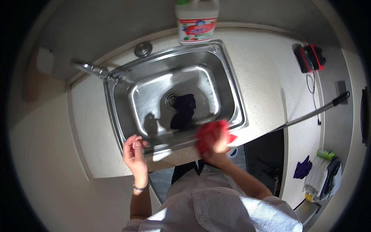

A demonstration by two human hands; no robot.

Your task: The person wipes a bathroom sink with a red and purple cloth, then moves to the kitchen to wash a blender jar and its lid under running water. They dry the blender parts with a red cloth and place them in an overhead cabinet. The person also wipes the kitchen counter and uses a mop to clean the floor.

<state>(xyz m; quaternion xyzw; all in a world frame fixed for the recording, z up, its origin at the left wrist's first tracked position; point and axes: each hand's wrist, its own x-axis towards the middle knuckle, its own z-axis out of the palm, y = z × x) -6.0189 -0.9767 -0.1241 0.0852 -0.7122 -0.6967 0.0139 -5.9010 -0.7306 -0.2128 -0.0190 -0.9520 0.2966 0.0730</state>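
My right hand (219,149) grips a bunched red cloth (212,136), blurred by motion, at the front right edge of the stainless steel sink (229,69). Above the sink's front left rim hangs my left hand (134,152), holding nothing, its fingers loosely curled and apart. A dark purple cloth (184,111) lies crumpled on the sink floor, partly beside the round drain strainer (171,100). At the back left corner stands a chrome faucet (95,70).
A large white jug (197,29) with a printed label stands behind the sink. Right along the counter (261,72) are a red-and-black device (310,58) with a cord, a long-handled tool (316,111), another purple cloth (303,168) and a green roll (325,154). A round metal lid (143,49) lies behind the sink.
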